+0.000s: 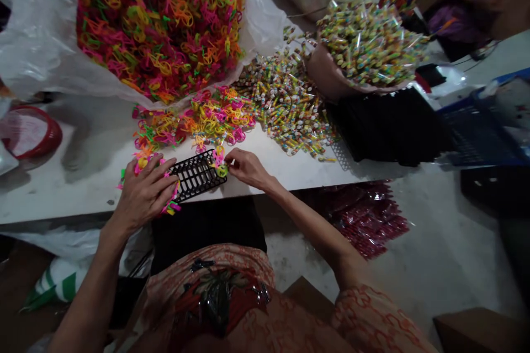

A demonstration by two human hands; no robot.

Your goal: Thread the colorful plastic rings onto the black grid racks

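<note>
A black slotted plastic rack point(199, 175) lies at a slant near the front edge of the white table. My left hand point(143, 190) rests palm down over its left end, fingers stretched out. Bright pink, yellow and green plastic pieces point(171, 208) stick out from under that hand. My right hand point(248, 168) is at the rack's right end with thumb and fingers pinched together. At its fingertips is a small yellow-green plastic piece point(222, 170) with a ring shape, beside a pink one on the rack. The fingers partly hide where they grip.
Behind the rack lies a loose pile of coloured plastic pieces point(219, 116), spilling from a large white plastic bag point(37, 60). Small wrapped tubes point(290, 110) are heaped to the right, below a full tub point(321, 69). Black racks point(393, 127) are stacked farther right; a red container point(52, 132) stands left.
</note>
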